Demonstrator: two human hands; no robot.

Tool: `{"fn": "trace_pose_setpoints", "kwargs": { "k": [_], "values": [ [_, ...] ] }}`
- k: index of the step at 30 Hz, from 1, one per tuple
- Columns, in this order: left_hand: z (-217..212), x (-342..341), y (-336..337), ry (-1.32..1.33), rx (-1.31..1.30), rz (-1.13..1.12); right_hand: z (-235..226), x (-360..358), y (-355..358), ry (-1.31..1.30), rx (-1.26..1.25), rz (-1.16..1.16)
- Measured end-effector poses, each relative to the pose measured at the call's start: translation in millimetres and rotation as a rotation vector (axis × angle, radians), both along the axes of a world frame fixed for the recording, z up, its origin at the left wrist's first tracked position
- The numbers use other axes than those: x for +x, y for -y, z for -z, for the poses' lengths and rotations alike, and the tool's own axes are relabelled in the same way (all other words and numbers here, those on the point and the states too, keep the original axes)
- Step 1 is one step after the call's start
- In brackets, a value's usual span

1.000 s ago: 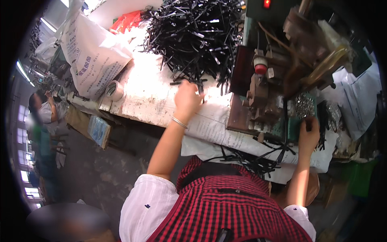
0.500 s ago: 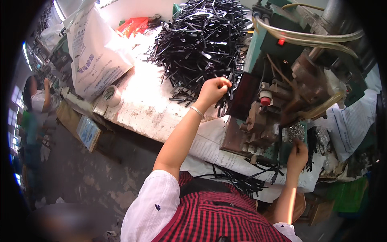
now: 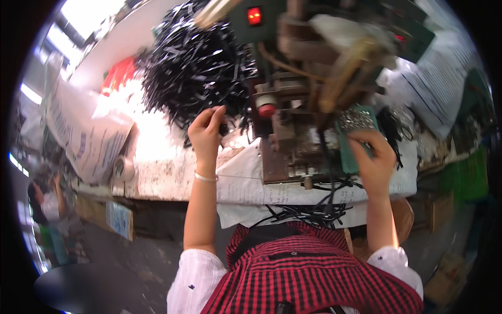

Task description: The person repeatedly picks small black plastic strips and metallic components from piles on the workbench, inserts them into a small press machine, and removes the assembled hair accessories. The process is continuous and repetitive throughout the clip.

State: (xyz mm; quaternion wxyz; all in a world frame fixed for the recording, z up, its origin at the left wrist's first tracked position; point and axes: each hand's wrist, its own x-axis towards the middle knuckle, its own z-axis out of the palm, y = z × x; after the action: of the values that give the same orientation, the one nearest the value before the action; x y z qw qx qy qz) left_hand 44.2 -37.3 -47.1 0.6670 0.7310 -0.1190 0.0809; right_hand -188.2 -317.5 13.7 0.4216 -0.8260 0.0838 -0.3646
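My left hand [image 3: 205,133] is in front of a large heap of black strips [image 3: 193,63], its thumb and forefinger pinched together. Whatever it may hold is too small to make out. Beyond the machine's work area, my right hand [image 3: 375,165] reaches to a green tray [image 3: 349,159] of small shiny metal pieces [image 3: 356,120]. Its fingertips are drawn together at the tray, and I cannot see what is between them. Between my hands stands a bench press machine [image 3: 298,89] with a red button [image 3: 266,110]. A dark strip [image 3: 325,157] hangs down at its front.
More black strips [image 3: 308,214] lie on white sheeting below the table's front edge. A roll of tape [image 3: 124,168] and a white sack [image 3: 86,136] are at the left. Another printed sack [image 3: 434,89] stands right of the machine. Far left, a person [image 3: 49,199] sits.
The view has turned to the right, so the machine now appears nearer the middle. My left hand has come back from the strip heap. My right hand has moved up over the green tray.
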Motion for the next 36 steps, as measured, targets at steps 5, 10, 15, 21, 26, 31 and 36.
{"fn": "trace_pose_setpoints", "kwargs": {
  "k": [5,10,15,21,26,31,36],
  "values": [
    [33.1,-35.9,10.3,-0.074,-0.138,0.054,13.1,44.2,-17.0,0.18,-0.072,0.085],
    [-7.3,-70.6,17.0,-0.002,-0.32,0.142,12.9,41.3,-33.6,0.185,0.203,0.096],
    [-118.4,-105.5,64.5,0.531,-0.256,0.301,15.1,47.6,-41.9,0.319,0.141,0.078],
    [-118.8,-118.7,62.2,0.648,-0.322,0.282,18.4,48.9,-35.2,0.24,0.182,-0.041],
    [-53.1,-94.5,48.1,0.395,-0.476,0.16,20.1,57.0,-49.7,0.317,0.49,-0.109],
    [-97.4,-105.4,52.3,0.617,-0.34,0.201,21.6,56.2,-20.2,0.21,0.432,-0.139],
    [-125.9,-116.7,50.0,0.693,-0.22,0.192,16.7,39.9,-5.5,0.245,0.427,-0.146]
  ]
}}
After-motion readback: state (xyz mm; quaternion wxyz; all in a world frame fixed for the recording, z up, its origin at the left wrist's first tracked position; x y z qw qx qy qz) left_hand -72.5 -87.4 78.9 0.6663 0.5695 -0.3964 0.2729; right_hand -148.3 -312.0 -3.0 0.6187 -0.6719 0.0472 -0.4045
